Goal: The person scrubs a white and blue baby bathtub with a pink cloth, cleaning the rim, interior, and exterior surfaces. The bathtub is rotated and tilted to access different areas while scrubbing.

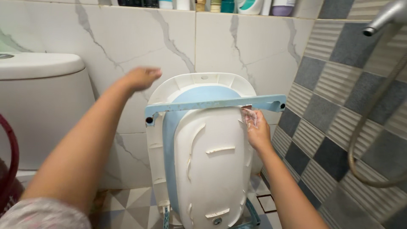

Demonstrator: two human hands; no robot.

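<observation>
1. Back wall: large glossy white tiles with grey marble veining, lit evenly.
2. Right wall: checkered small tiles, dark grey squares alternating with pale ribbed ones.
3. White ceramic toilet tank stands at the left against the back wall, lid on.
4. Ledge atop the back wall carries a row of plastic bottles, only their bases in view.
5. Chrome tap spout at upper right; a grey flexible shower hose loops down below it.
6. Floor: pale tiles with grey triangular patterning.
</observation>
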